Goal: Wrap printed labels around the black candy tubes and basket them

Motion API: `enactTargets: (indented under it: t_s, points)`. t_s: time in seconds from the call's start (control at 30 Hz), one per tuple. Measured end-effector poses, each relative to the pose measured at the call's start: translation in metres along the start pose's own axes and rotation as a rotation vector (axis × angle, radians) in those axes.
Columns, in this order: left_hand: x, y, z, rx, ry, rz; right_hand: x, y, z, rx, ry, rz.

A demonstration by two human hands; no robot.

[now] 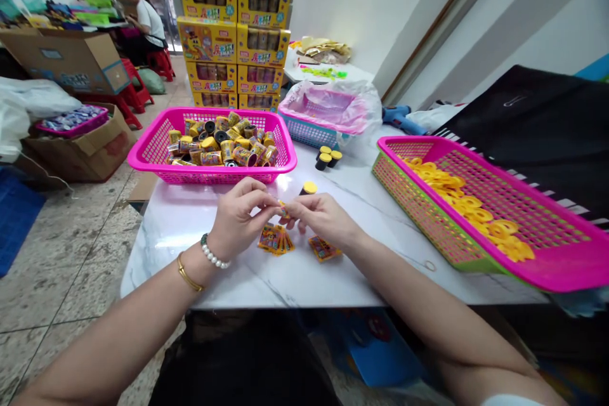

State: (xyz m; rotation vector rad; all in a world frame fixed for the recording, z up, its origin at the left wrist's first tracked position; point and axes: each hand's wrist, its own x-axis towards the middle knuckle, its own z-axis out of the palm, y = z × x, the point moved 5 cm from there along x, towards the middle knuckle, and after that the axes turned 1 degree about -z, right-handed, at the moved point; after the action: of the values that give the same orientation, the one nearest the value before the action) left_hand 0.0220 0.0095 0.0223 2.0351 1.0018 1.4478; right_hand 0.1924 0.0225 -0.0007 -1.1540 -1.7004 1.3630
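My left hand (pixel 240 216) and my right hand (pixel 323 219) meet over a white marble table (pixel 190 241), their fingertips pinching a small orange-and-yellow printed piece (pixel 284 210), mostly hidden by my fingers. Just beyond my right fingers stands a black cylinder with a yellow cap (pixel 308 188). Below my hands lie a fanned pile of printed cards (pixel 276 240) and a separate card (pixel 323 248). Neither hand touches these. A pink basket of small printed cylinders (pixel 212 171) sits ahead of my left hand.
Several capped cylinders (pixel 328 157) stand beyond my right hand. To the right, a pink-and-green basket (pixel 428 203) holds yellow rings. Behind stand a plastic-lined basket (pixel 309 120) and stacked yellow cartons (pixel 233 32). At back left, a seated person (pixel 143 22) works near cardboard boxes (pixel 71 60).
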Motion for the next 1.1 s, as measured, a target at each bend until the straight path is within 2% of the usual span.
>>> enactTargets:
  t_s: [0.1,0.2,0.27,0.33,0.4,0.5,0.63,0.8,0.87,1.0,1.1]
  points:
    - [-0.001,0.000,0.004,-0.052,-0.027,-0.037,0.003,-0.001,0.001,0.063,0.039,-0.051]
    - [-0.001,-0.013,0.007,-0.228,-0.008,-0.270,0.002,-0.002,-0.005,0.051,0.128,-0.104]
    - [-0.003,-0.023,0.014,-0.362,-0.079,-0.447,0.001,-0.002,-0.006,0.028,0.155,-0.131]
    - [-0.005,-0.028,0.020,-0.411,-0.171,-0.537,0.001,-0.003,-0.004,0.003,0.160,-0.151]
    - [-0.005,-0.030,0.020,-0.378,-0.162,-0.547,0.001,-0.002,-0.001,0.032,0.151,-0.141]
    - [-0.006,-0.032,0.015,-0.274,-0.062,-0.526,0.004,0.002,0.007,0.151,0.105,-0.075]
    - [-0.006,-0.030,0.014,-0.170,-0.055,-0.500,0.005,0.004,0.010,0.214,0.118,-0.060]
    - [-0.003,-0.019,-0.002,-0.207,0.194,-0.415,0.005,0.005,0.001,0.172,0.249,-0.083]
    - [-0.003,-0.017,-0.002,-0.229,0.191,-0.425,0.005,0.005,0.000,0.159,0.265,-0.095]
    - [-0.004,-0.016,0.004,-0.272,0.096,-0.483,0.004,0.003,0.000,0.142,0.268,-0.130]
    - [-0.005,-0.020,0.005,-0.337,0.105,-0.543,0.004,0.003,0.000,0.128,0.288,-0.153]
